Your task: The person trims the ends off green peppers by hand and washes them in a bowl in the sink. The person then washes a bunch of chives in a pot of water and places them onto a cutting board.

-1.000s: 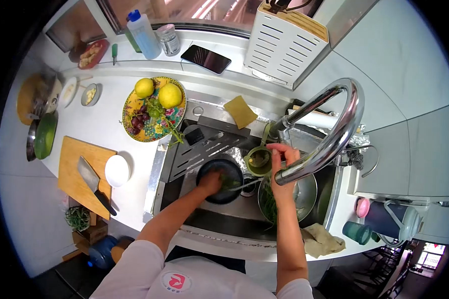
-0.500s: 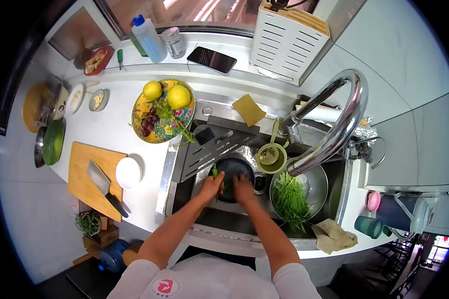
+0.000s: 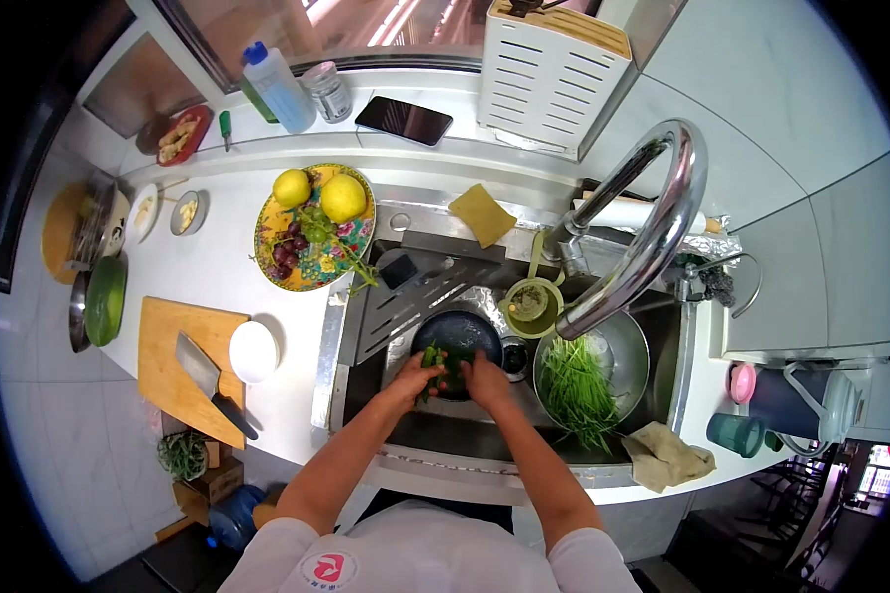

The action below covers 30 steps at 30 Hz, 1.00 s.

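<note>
In the sink, my left hand (image 3: 412, 381) is closed around green chili peppers (image 3: 431, 356), which stick up past the thumb. They are over the near left part of a dark round bowl (image 3: 457, 328). My right hand (image 3: 487, 383) reaches down at the bowl's near right side, its fingertips close to more dark green pieces; whether it grips any of them is hidden. Right of it, a metal basin (image 3: 623, 361) holds a bunch of long green chives (image 3: 578, 390). A pale green strainer cup (image 3: 531, 305) sits behind the hands.
A chrome faucet (image 3: 687, 198) arches over the basin. Left of the sink stand a patterned fruit plate (image 3: 272, 267), a white bowl (image 3: 254, 352), and a cutting board (image 3: 163, 341) with a cleaver (image 3: 200, 366). A cloth (image 3: 667, 457) hangs over the sink's front right edge.
The left hand has turned, and more green peppers now show in it. My right hand has drawn slightly up and back from inside the bowl. The view has shifted slightly.
</note>
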Each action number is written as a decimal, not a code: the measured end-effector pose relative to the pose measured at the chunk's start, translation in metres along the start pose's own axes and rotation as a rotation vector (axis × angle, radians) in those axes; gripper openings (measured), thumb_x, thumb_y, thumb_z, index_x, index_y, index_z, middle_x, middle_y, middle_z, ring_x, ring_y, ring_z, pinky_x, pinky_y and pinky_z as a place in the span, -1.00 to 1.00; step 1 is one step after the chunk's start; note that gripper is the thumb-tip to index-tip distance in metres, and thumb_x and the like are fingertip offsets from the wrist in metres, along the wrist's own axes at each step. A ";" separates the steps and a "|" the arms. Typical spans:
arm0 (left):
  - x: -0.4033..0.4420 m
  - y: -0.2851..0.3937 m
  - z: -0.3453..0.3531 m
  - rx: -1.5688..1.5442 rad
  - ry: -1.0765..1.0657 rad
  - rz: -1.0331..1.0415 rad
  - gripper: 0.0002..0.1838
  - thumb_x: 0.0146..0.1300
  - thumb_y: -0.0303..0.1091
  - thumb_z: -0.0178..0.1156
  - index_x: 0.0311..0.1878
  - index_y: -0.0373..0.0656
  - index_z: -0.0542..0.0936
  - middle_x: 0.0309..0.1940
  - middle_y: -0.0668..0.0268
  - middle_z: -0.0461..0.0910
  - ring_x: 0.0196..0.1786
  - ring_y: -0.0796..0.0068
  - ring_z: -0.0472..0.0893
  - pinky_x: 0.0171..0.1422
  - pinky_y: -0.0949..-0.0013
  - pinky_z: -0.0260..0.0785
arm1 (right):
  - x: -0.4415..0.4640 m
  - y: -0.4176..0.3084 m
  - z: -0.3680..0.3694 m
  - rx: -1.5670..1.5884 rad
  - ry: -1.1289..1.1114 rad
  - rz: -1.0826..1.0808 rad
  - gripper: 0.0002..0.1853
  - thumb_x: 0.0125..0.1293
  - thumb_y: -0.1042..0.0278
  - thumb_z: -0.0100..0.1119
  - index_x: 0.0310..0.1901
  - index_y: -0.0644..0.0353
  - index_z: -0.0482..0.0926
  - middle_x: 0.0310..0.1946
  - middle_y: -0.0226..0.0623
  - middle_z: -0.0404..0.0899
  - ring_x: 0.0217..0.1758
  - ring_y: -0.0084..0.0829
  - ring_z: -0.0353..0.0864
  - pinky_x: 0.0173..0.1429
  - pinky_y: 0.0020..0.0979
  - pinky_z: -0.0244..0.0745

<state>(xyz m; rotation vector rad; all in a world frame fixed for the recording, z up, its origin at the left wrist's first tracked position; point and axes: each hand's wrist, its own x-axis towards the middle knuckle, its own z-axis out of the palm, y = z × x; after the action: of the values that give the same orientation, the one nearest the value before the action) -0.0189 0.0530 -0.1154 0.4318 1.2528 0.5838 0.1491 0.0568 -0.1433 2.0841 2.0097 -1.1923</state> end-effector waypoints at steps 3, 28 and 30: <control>0.008 -0.006 -0.001 0.040 0.023 -0.018 -0.85 0.30 -0.31 0.10 -0.14 -0.14 0.46 -0.41 0.37 0.42 -0.55 0.58 0.38 -0.61 0.57 0.17 | -0.001 0.018 0.014 0.131 0.063 -0.029 -0.64 0.32 0.15 -0.06 -0.05 0.32 0.39 -0.31 0.09 0.58 -0.21 0.08 0.56 -0.14 -0.07 0.44; 0.059 -0.048 0.006 0.635 0.490 0.295 -0.30 0.02 -0.40 0.26 0.29 -0.20 0.27 0.16 -0.07 0.34 0.21 -0.03 0.32 0.29 0.20 0.18 | 0.026 0.000 0.036 0.052 0.036 -0.209 -0.56 0.22 0.18 0.04 0.11 0.13 0.33 -0.08 0.03 0.44 -0.09 0.05 0.49 -0.04 -0.06 0.43; 0.062 -0.053 -0.003 0.622 0.467 0.303 -0.30 0.06 -0.39 0.25 0.30 -0.20 0.25 0.19 -0.05 0.32 0.24 -0.01 0.32 0.32 0.19 0.16 | 0.030 0.006 0.038 0.056 0.062 -0.230 -0.56 0.16 0.27 0.06 0.10 0.10 0.33 -0.05 0.06 0.44 -0.10 0.06 0.51 -0.09 -0.03 0.46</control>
<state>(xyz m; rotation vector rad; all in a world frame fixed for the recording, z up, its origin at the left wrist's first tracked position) -0.0002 0.0507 -0.1943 1.0617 1.8376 0.5575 0.1323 0.0623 -0.1885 1.9792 2.3237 -1.2428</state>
